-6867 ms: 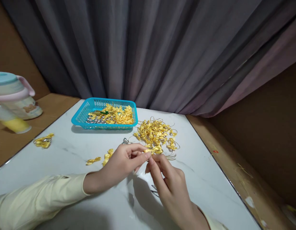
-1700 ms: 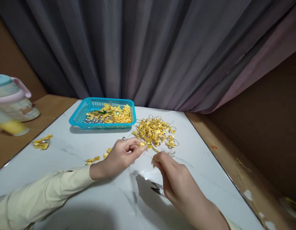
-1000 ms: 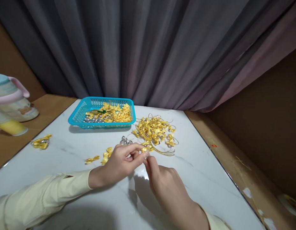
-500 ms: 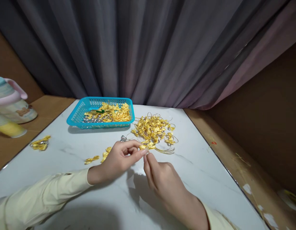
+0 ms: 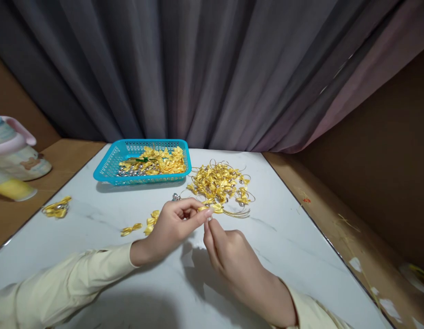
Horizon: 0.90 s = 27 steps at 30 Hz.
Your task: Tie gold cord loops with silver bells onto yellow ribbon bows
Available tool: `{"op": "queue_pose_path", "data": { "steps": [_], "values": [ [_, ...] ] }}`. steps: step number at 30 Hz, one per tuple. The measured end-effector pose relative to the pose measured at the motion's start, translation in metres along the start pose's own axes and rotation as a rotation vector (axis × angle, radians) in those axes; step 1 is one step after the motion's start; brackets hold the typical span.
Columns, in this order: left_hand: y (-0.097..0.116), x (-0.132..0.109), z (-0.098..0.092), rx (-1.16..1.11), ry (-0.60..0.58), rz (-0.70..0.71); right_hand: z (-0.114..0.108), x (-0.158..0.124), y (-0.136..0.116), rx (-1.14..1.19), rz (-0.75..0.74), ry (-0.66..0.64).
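Between thumb and forefinger, my left hand (image 5: 177, 224) pinches a yellow ribbon bow (image 5: 217, 209). My right hand (image 5: 232, 260) is closed just below and to the right, its fingertips pinched on a thin cord or wire at the bow's underside; the exact end is too small to make out. Behind my fingers lies a pile of yellow bows with silver bells and gold cord loops (image 5: 217, 183). Some loose gold cords (image 5: 237, 213) stick out right of the held bow. Silver bells (image 5: 176, 197) rest behind my left hand, and loose bows (image 5: 131, 229) lie left of it.
A blue plastic basket (image 5: 139, 179) at the back holds yellow bows, silver bells and a tied cord bundle. Another bow cluster (image 5: 57, 208) lies near the table's left edge. A cup with a pink handle (image 5: 19, 155) stands far left. Grey curtain (image 5: 198, 68) hangs behind.
Both hands stay together at the bow, with only slight finger movement. My right fingertips have shifted slightly left. The whole view has moved a little.
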<state>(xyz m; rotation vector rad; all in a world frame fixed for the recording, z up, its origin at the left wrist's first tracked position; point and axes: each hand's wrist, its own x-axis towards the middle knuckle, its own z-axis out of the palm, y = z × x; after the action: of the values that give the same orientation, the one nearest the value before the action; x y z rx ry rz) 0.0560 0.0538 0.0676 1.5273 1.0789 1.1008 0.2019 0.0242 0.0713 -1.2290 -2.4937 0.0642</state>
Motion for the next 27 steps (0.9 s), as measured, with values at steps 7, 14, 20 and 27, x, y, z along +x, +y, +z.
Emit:
{"op": "queue_pose_path", "data": {
  "steps": [7, 14, 20, 27],
  "values": [
    [0.0, -0.003, 0.002, 0.01, 0.023, 0.032, 0.0, 0.002, -0.001, 0.086, -0.011, 0.014],
    [0.0, -0.002, 0.001, -0.01, 0.024, 0.033, -0.001, 0.004, 0.004, 0.077, 0.04, 0.058],
    [-0.003, 0.002, -0.003, -0.007, -0.003, 0.018, -0.009, 0.003, 0.014, 0.001, 0.027, 0.109],
    [-0.001, 0.001, -0.003, -0.014, -0.07, -0.011, -0.007, 0.002, 0.015, -0.005, -0.001, 0.139]
  ]
}}
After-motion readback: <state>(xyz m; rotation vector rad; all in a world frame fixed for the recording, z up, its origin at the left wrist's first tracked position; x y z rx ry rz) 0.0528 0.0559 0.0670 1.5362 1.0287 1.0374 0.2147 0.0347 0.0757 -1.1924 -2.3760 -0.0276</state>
